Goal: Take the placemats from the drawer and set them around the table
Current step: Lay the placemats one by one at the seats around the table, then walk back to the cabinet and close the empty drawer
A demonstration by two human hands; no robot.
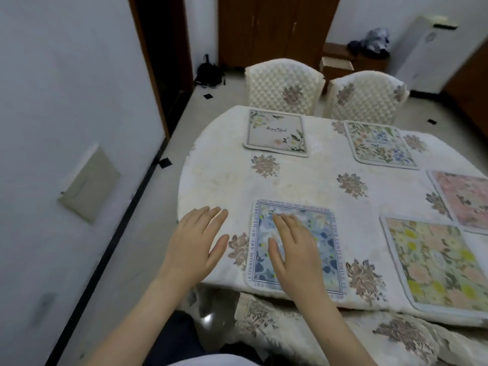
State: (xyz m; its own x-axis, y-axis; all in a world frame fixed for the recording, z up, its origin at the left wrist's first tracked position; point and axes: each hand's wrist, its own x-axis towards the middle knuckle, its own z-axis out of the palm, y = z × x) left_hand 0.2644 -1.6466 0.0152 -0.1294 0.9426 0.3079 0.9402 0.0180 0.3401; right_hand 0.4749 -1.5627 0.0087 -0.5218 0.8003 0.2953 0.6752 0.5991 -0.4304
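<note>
Several floral placemats lie flat on the table (219,180), which wears a cream flowered cloth. A blue placemat (324,239) lies at the near edge, and my right hand (293,247) rests on it with straight fingers. My left hand (195,241) hovers or rests open on the cloth just left of that mat, holding nothing. A yellow-green placemat (435,262) lies at the near right, a pink one (464,199) beyond it at the right edge. At the far side lie a cream placemat (276,133) and a blue-green placemat (380,145).
Two quilted cream chairs (282,85) (367,95) stand at the table's far side. A white wall (66,128) runs close on the left, with a narrow strip of floor (169,143) beside the table. Wooden cabinets (274,27), boxes and a black bag stand at the back.
</note>
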